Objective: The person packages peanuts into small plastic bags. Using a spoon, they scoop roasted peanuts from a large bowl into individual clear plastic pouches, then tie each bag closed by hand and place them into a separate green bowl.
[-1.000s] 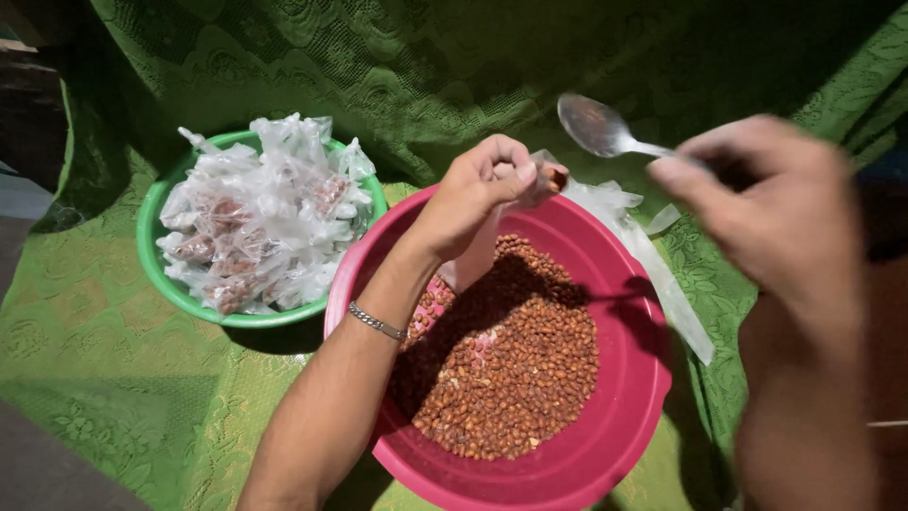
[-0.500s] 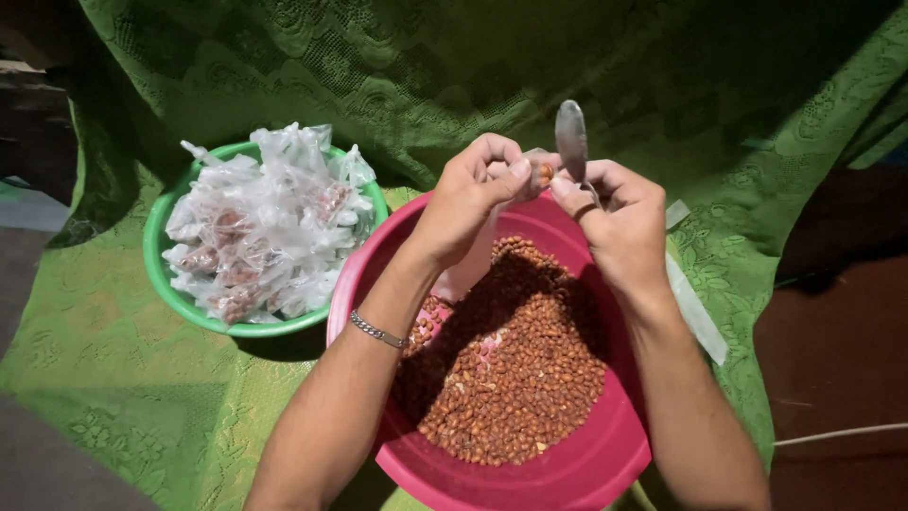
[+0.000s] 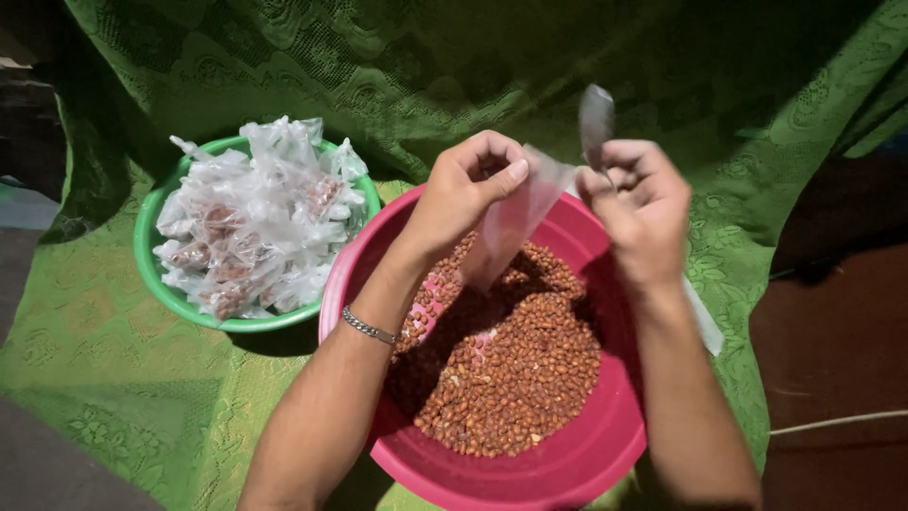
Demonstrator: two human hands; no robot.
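A spoon (image 3: 596,121) is held upright, bowl up, in the right hand (image 3: 641,208); a plastic bag (image 3: 511,227), slanting down-left, is pinched by the left hand (image 3: 463,194).

Packet bowl (image 3: 151,270) left of peanut basin (image 3: 577,459) — touching

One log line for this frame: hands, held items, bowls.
left hand: holds clear bag | right hand: holds spoon | pink bowl: peanuts | green bowl: filled packets

pink basin (image 3: 605,454), reddish-brown peanuts (image 3: 511,369); green bowl (image 3: 151,274), clear packets (image 3: 251,213); green lace-patterned cloth (image 3: 113,378).
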